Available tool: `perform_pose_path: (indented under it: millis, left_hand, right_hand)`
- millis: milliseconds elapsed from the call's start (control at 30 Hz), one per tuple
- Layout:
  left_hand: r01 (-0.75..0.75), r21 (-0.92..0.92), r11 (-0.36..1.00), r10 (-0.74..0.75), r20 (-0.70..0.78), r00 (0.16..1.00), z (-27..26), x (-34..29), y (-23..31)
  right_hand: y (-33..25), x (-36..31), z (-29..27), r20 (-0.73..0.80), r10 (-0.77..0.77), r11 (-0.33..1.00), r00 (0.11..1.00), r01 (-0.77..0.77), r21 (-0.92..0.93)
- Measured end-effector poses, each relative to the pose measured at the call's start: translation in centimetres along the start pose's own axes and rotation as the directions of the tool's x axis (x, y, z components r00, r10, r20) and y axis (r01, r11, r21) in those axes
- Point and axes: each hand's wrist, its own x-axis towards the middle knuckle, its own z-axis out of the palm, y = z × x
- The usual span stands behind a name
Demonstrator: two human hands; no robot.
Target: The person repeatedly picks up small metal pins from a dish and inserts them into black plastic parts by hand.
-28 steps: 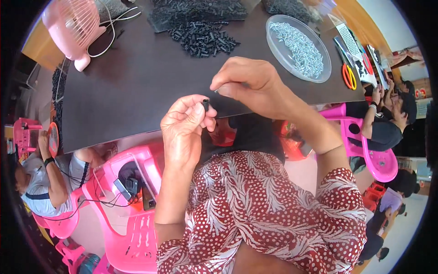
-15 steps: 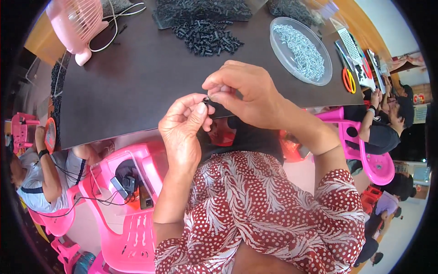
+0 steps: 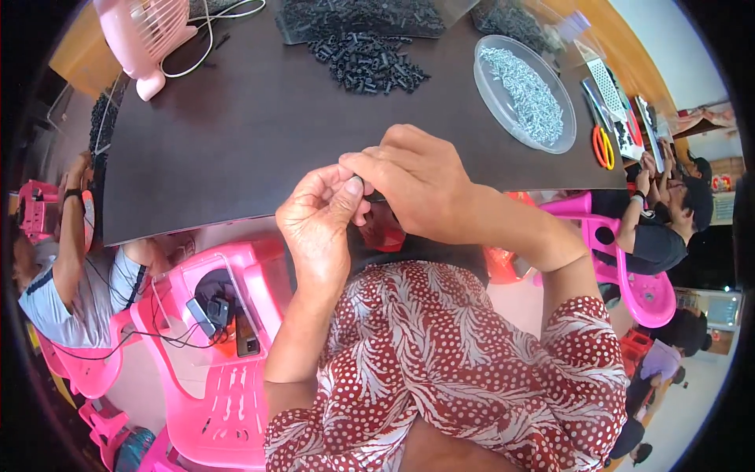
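My left hand [image 3: 316, 220] pinches a small black plastic part [image 3: 362, 181] between thumb and fingers, just above the table's near edge. Most of the part is covered by the fingers. Over it bends my right hand [image 3: 421, 181], its fingers closed and its fingertips touching the left fingertips. Whatever the right fingers grip is hidden. Beyond both hands lies a loose pile of small black plastic parts [image 3: 370, 67] on the dark table [image 3: 220, 149]. A shallow clear round dish [image 3: 486, 82] of small silver screws [image 3: 531, 102] stands to the right of the pile.
Behind the pile is a clear bag of black parts [image 3: 354, 17]. A pink fan [image 3: 134, 39] with a white cord stands far left. Scissors [image 3: 603, 148] with orange-yellow handles lie at right. Pink chairs [image 3: 236, 409] and a person [image 3: 86, 275] are at left; more people sit at right.
My right hand has moved down and slightly left, closing over the black part, which is now mostly covered. My left hand keeps its pinch. The view has shifted slightly.
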Motion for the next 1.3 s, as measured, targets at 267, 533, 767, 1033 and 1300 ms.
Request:
perform_pose_path:
  millis: [267, 533, 767, 1033, 1300]
  left_hand:
    - [0.097, -0.047, 0.994, -0.099, -0.035, 0.994, 0.1, 0.3, 0.6]
    - [0.048, -0.051, 0.998, -0.049, -0.018, 0.999, -0.3, 0.4, 0.7]
    - [-0.079, 0.01, 0.997, 0.079, -0.019, 0.997, -0.7, 1.2, 0.3]
    - [-0.063, -0.004, 0.998, 0.063, -0.035, 0.997, -1.2, 1.9, 0.0]
    - [-0.096, 0.009, 0.995, 0.096, -0.07, 0.993, -1.8, 2.7, 0.2]
  right_hand:
    - [-1.1, -0.2, -0.1, 0.029, 0.094, 0.995, 0.995, -0.095, 0.006]
    - [-1.1, -0.2, -1.0, 0.034, 0.244, 0.967, 0.969, -0.246, 0.068]
    - [4.6, -0.2, 0.3, -0.121, 0.324, 0.935, 0.938, -0.337, -0.111]
    - [9.7, 1.4, 2.7, -0.162, 0.213, 0.908, 0.963, -0.257, -0.33]
    - [10.0, 0.3, 1.7, -0.064, 0.259, 0.873, 0.964, -0.262, -0.412]
